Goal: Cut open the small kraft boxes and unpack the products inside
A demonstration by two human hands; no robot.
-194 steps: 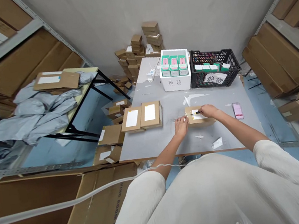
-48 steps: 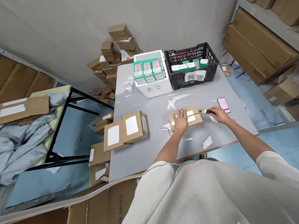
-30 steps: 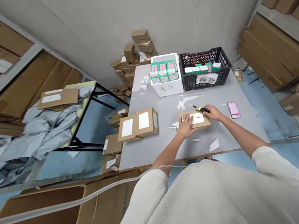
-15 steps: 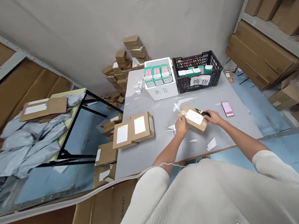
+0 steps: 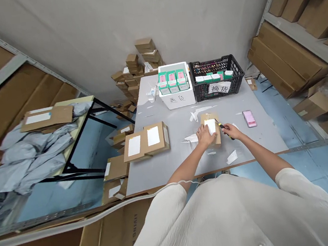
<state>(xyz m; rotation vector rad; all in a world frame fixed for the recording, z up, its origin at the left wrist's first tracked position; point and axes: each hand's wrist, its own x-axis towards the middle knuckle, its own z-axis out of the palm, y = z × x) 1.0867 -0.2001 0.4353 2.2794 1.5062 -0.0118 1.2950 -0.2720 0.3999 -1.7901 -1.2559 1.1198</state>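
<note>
A small cardboard box (image 5: 210, 116) with a white label lies on the grey table in front of me. My left hand (image 5: 205, 136) rests over its near left part, fingers bent around the left edge and thumb across the top, holding it and covering part of the label. In my right hand (image 5: 232, 130) is a black and yellow utility knife (image 5: 220, 125), gripped with its tip pointing at the label's right edge. Whether the blade touches the cardboard, I cannot tell. Right of that hand lies a pink-screened phone (image 5: 249, 118).
Two labelled cardboard boxes (image 5: 153, 137) lie left on the table (image 5: 182, 165). Behind stand a white bin (image 5: 179, 99) and a black crate (image 5: 235, 87) holding green-and-white packages. Paper scraps (image 5: 231, 157) lie around the box. A white cable (image 5: 103, 211) crosses before my body.
The box has turned so its length points away from me. My left hand has shifted from its left side onto its top. The knife now angles more steeply beside the label.
</note>
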